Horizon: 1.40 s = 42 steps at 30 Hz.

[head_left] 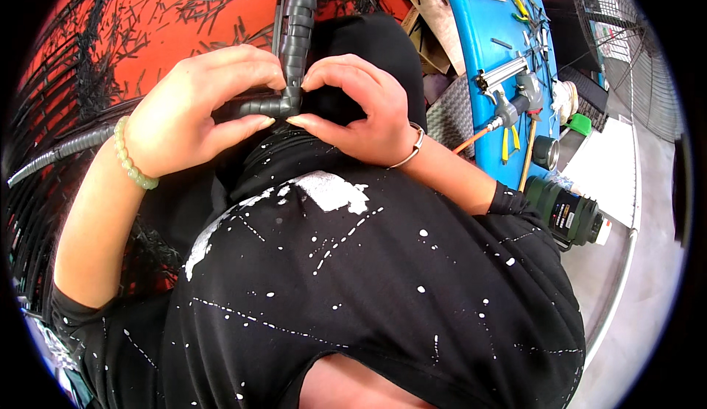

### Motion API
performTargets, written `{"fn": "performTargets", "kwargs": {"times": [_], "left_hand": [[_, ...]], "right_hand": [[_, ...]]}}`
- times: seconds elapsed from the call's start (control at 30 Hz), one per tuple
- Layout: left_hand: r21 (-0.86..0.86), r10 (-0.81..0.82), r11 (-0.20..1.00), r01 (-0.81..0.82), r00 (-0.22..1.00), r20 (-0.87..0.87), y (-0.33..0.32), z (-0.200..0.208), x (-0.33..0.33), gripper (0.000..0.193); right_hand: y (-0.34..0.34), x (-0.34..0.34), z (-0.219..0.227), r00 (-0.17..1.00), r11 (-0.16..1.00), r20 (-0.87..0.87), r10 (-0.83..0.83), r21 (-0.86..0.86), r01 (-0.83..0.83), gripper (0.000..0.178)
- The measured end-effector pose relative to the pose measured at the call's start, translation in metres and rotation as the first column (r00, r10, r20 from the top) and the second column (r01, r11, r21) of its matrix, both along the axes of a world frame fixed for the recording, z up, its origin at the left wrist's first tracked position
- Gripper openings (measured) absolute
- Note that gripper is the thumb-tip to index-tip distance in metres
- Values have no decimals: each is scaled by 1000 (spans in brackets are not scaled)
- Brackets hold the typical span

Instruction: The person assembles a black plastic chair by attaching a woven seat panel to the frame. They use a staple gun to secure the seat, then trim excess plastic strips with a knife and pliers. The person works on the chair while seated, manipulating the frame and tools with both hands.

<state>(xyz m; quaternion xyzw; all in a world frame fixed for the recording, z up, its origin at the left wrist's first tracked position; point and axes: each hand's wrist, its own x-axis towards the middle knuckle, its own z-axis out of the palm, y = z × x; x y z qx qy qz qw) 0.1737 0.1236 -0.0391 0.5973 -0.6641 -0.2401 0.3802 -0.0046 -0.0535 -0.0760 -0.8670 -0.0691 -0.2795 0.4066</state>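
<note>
A black frame corner (289, 105), wrapped in flat black strip, lies above my lap. One wrapped tube (300, 18) runs away from me, and another (254, 107) runs left behind my left hand. My left hand (184, 107), with a green bead bracelet, curls its thumb and fingers around the left side of the corner, fingertips against it. On the other side my right hand (368, 110), wearing a silver bangle, pinches at the corner, index finger by the upright tube and thumb below. Both thumb tips nearly meet under the corner. Any loose strip end between the fingertips is too small to make out.
Short black strip scraps (213, 4) litter the red surface at the left, beside many dark strips (37, 114). A blue table (482, 33) at the right bears tools, including a power tool (515, 103). A dark green flask (563, 214) and a large fan (633, 33) stand beyond.
</note>
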Motion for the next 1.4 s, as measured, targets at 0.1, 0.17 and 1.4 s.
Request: {"fn": "performTargets", "kwargs": {"times": [0.1, 0.17, 1.4], "left_hand": [[-8, 4, 1000, -3, 1000, 23, 2, -2, -2, 38], [-12, 4, 1000, -4, 1000, 30, 2, -2, -2, 38], [5, 239, 970, -244, 957, 167, 7, 5, -29, 47]], "right_hand": [[0, 0, -2, 1000, 1000, -6, 25, 5, -25, 38], [-1, -1, -3, 999, 999, -4, 36, 7, -36, 38], [17, -17, -14, 986, 973, -73, -147, 166, 157, 51]]}}
